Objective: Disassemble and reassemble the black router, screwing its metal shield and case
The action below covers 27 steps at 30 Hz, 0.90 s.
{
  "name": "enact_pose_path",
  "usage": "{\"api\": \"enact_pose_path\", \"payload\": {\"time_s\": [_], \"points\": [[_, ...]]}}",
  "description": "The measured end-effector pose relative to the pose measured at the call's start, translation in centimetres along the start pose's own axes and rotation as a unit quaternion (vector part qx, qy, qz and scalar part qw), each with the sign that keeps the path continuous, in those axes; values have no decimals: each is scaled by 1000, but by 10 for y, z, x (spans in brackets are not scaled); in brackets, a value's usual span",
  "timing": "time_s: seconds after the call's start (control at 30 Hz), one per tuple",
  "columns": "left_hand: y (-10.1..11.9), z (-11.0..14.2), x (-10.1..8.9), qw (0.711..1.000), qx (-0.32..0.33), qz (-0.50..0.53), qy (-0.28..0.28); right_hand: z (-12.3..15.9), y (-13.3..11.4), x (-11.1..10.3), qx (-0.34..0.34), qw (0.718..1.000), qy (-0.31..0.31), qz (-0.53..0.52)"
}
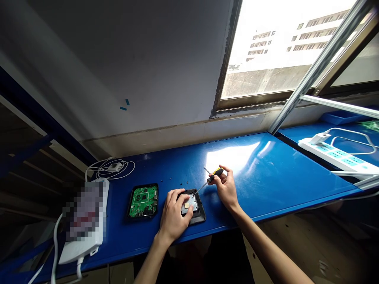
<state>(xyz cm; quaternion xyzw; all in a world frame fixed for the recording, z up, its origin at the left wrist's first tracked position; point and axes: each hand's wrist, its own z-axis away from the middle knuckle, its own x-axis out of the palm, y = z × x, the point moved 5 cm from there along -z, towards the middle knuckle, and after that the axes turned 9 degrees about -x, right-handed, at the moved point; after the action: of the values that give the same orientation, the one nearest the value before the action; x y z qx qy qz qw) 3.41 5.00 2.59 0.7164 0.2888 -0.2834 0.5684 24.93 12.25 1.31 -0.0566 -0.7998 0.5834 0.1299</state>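
My right hand (227, 190) is closed around the yellow-and-black handle of a screwdriver (218, 172), whose shaft slants down to the left. Its tip meets the upper right part of a silver metal plate (193, 200) with a small beige pad on it. This plate lies in a black plastic cover (201, 215) on the blue table. My left hand (173, 215) holds the cover from the left, fingers bent over its edge and thumb on the plate. To the left sits a black case with a green circuit board (144, 201). Several tiny dark screws (181, 184) lie behind the cover.
A white power strip (102, 201) with cables stands at the left, partly blurred out. Behind it lies a coiled white cable with an adapter (114, 167). At the right are a metal frame post (291, 96) and another power strip (337, 154). A wall and window border the table's back.
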Motion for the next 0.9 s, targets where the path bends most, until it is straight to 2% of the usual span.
{"api": "enact_pose_path", "payload": {"time_s": [0.9], "points": [[3, 3, 1, 999, 13, -42, -12, 1, 4, -6, 3, 1000, 10, 13]]}}
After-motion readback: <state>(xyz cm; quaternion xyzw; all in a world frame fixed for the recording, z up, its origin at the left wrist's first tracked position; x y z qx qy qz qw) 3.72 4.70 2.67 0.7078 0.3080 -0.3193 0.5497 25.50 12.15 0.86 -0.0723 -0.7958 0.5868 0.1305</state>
